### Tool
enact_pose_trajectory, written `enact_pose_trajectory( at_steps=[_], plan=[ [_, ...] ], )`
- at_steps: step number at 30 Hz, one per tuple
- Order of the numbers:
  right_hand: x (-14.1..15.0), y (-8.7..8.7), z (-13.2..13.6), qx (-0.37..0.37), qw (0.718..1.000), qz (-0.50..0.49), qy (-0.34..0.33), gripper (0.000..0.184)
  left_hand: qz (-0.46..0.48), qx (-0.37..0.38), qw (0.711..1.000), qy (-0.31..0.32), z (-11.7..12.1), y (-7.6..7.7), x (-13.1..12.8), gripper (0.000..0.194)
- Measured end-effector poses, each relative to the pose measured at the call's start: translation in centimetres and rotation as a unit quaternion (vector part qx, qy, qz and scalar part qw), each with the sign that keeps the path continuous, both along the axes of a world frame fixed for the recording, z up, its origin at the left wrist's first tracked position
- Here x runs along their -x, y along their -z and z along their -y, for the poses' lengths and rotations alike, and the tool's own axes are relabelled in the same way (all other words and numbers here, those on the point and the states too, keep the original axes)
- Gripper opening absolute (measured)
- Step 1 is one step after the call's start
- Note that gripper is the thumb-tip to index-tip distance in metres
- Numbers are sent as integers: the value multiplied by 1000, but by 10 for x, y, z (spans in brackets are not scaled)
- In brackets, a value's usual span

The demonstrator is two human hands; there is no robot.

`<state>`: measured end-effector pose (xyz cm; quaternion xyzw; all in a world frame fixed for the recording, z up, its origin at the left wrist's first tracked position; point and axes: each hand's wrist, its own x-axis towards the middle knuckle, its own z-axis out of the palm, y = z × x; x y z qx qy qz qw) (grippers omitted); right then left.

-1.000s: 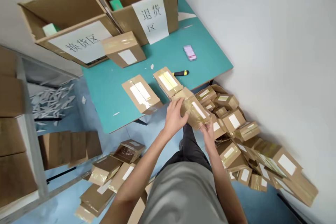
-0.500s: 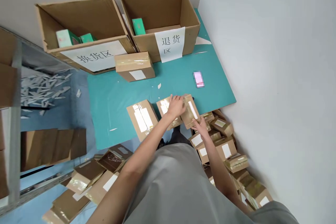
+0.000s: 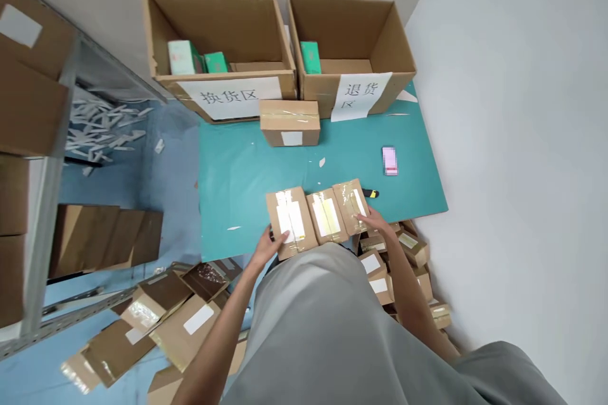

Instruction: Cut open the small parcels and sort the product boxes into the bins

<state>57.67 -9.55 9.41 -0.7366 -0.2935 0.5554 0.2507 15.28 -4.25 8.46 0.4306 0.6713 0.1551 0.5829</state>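
Three taped cardboard boxes stand side by side at the front edge of the teal table. My left hand [image 3: 270,247] holds the lower left side of the left box [image 3: 304,215], thumb on its top by the white label. On the right side of the right box [image 3: 348,205] my right hand [image 3: 374,220] has its grip, fingers at the label. Between them sits the middle box [image 3: 317,212], touched by neither hand. A black and yellow utility knife [image 3: 371,193] lies just beyond the right box, partly hidden by it.
Two large open cartons with handwritten paper signs, the left carton [image 3: 161,79] and the right carton [image 3: 403,69], hold green boxes at the table's back. Before them stands another taped box [image 3: 289,121]. A phone [image 3: 390,161] lies right. Boxes are piled on the floor both sides; shelving [image 3: 52,202] stands left.
The right box has come down onto the table beside the middle one. My left hand has moved left from it to the left box. The view has turned and shifted.
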Motion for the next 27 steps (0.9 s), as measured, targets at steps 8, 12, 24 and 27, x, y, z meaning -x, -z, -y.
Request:
enact_pose_trajectory(
  at_steps=[8,12,24,27],
  plan=[
    [83,-9,-16,6,999,28,30,77,-28,-23,999,9,-41,-4,56,65],
    [132,-5,-54,-24,998,25,56,79,-41,-69,997,14,-88,-8,106,65],
    [154,9,-177,-107,992,43,47,74,19,-79,996,-21,-189,-17,103,65],
    [150,15,-183,-119,991,52,24,73,18,-84,996,-8,-194,-13,98,70]
  ],
)
